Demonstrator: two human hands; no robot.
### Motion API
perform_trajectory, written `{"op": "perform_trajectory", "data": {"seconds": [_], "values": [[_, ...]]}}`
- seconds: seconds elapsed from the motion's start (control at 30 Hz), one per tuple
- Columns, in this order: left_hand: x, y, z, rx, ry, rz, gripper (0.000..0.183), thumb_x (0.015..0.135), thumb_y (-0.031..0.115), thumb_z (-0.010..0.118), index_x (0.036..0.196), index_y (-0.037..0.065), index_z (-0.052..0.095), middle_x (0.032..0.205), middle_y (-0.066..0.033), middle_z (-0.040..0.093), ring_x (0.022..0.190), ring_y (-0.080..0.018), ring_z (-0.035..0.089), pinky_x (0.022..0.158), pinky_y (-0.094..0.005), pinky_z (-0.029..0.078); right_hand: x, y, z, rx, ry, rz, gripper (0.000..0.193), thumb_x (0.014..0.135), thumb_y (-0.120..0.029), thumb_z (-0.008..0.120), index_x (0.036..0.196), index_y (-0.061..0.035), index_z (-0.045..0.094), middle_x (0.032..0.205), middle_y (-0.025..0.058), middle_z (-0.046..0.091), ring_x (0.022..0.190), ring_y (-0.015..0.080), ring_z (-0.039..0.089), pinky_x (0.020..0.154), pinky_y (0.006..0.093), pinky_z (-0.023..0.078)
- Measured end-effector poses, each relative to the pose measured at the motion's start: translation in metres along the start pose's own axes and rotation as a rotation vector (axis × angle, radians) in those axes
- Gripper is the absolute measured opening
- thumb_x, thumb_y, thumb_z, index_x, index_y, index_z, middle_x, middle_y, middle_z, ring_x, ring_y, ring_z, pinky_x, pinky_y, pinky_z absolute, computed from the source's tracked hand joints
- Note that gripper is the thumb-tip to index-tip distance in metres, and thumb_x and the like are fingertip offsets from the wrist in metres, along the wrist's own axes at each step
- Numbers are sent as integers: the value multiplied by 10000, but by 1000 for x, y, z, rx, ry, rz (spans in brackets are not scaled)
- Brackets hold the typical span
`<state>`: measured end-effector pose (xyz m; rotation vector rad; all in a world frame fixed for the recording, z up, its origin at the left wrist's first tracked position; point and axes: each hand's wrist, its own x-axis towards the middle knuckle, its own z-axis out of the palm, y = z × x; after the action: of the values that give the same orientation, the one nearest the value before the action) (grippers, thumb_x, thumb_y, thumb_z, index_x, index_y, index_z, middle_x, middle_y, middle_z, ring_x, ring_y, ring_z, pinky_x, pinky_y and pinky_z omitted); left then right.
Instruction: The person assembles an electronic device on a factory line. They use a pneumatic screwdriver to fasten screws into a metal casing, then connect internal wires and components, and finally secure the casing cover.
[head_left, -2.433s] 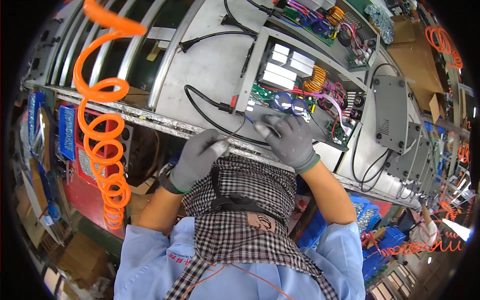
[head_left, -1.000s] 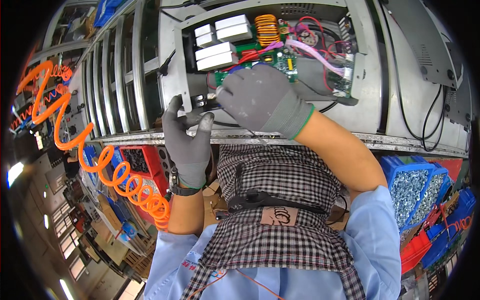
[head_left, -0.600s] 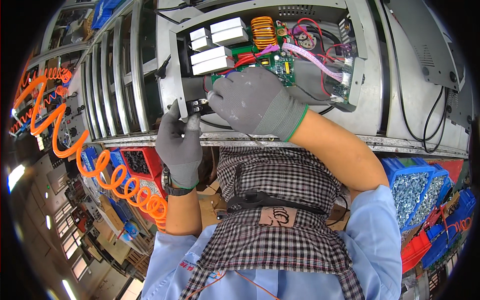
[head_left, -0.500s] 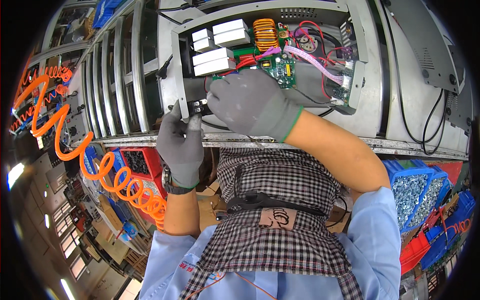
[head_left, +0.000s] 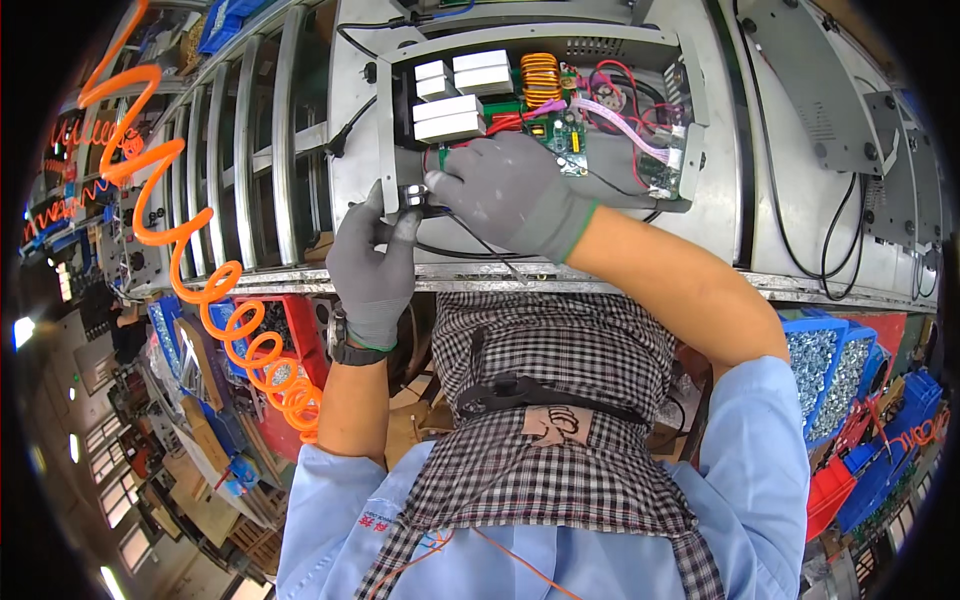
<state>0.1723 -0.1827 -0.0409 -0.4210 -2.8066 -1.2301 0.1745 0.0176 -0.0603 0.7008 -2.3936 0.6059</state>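
Observation:
Both my hands wear grey gloves and meet at the near left corner of an open grey metal case [head_left: 388, 150]. There sits a small black part with two silver metal pieces [head_left: 412, 196], its exact kind unclear. My left hand [head_left: 372, 262] pinches around the case's end wall and this part, index finger outside and thumb below it. My right hand [head_left: 510, 195] is curled closed, with its thumb against the part's right side; its other fingertips are hidden. A thin black cable [head_left: 482, 240] trails from beneath the right hand toward the bench edge.
Inside the case are white blocks [head_left: 448, 118], a copper coil [head_left: 540, 80], a green circuit board [head_left: 572, 140] and a ribbon cable [head_left: 625, 128]. Metal rollers [head_left: 245, 150] and an orange coiled hose [head_left: 190, 210] lie left. Blue bins of hardware [head_left: 815, 360] stand at right.
The view has shifted slightly, so the case appears smaller and further right. My hands keep their grip at the same corner; the right hand has eased slightly, and more of the thin cable shows.

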Motion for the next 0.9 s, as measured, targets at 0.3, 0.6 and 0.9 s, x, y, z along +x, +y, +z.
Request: {"op": "perform_trajectory", "data": {"seconds": [0.3,0.6,0.9], "values": [[-41,-3,-24,1,-18,601,670,761,270,783,1305,31,474,972,-131,615,796,-260,628,681,-344,518,-31,-54,-3,238,86,78,237,739,-204,637,968,-150,661,813,13,596,676,190,612,544,316,482],[-31,12,-18,-553,-179,-51,123,867,116,542,863,-7,548,822,-66,544,617,-133,502,562,-238,421,-19,-46,-15,346,35,147,281,666,-117,650,946,-119,673,709,47,584,582,225,597,504,353,477],[-15,4,-4,-91,-12,-44,337,788,103,714,1063,-37,578,834,-65,571,700,-114,555,632,-259,465,-12,-20,-18,10,-102,206,72,710,-166,619,719,-108,577,634,42,528,568,217,590,465,375,454]]}}
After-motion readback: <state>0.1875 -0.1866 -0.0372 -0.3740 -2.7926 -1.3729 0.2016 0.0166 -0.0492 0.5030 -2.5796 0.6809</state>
